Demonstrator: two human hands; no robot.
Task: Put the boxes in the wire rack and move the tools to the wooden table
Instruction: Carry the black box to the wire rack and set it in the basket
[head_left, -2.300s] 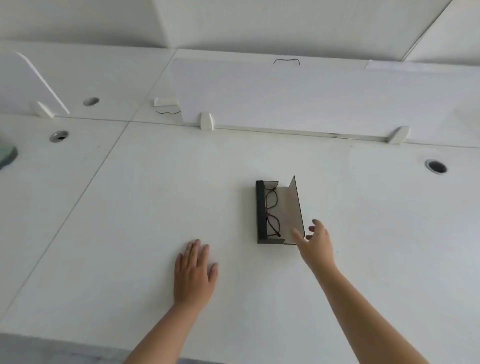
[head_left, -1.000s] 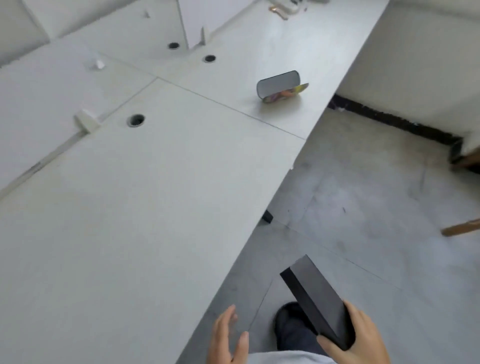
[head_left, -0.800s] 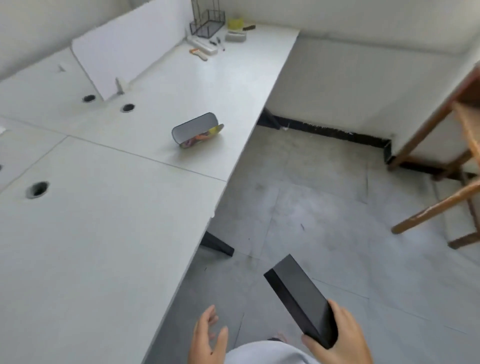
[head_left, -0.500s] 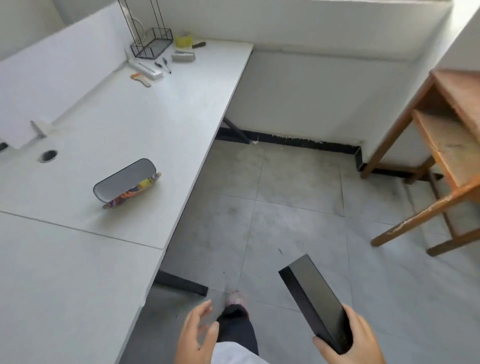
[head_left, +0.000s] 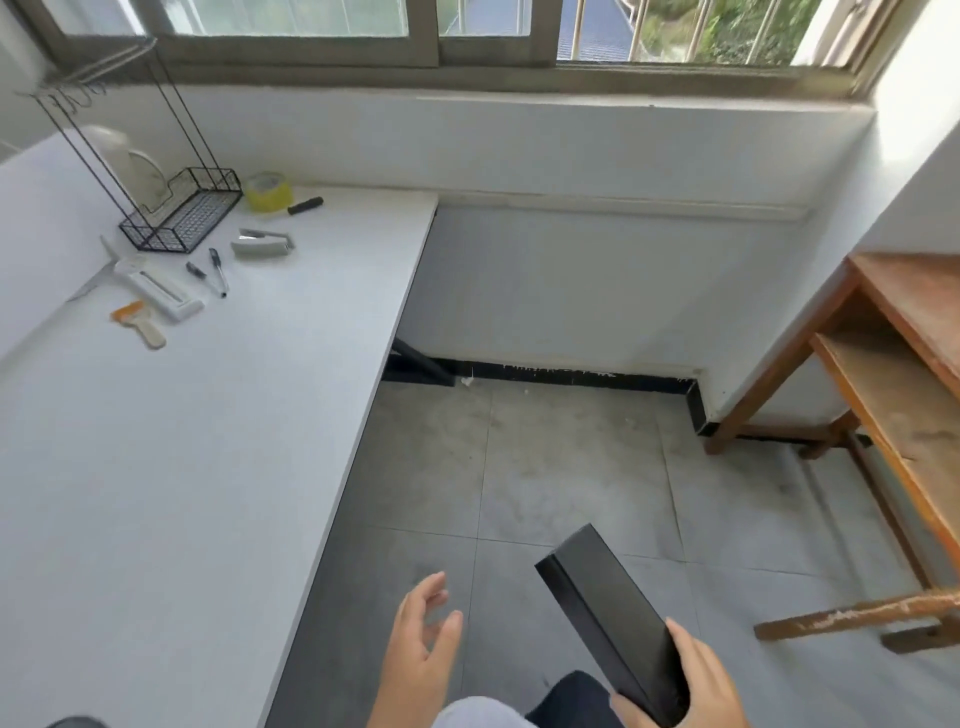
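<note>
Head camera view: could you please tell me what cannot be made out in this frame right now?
- Closed black rectangular box in the right hand: its contents are hidden, and the hand covers its near end.
- Brown wooden table: cut off by the right edge.
- White rounded object behind the black wire rack: blurred and partly screened by the wires, so it cannot be identified.
- Left hand: open; its wrist is cut by the bottom edge.

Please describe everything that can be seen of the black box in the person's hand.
The black box is a long, flat, rectangular case with a matte dark surface and sharp edges, closed. The right hand grips its near end; the far end points up and away to the left, tilted above the grey floor tiles. Nothing else touches it. The left hand is open beside it, apart.
</note>
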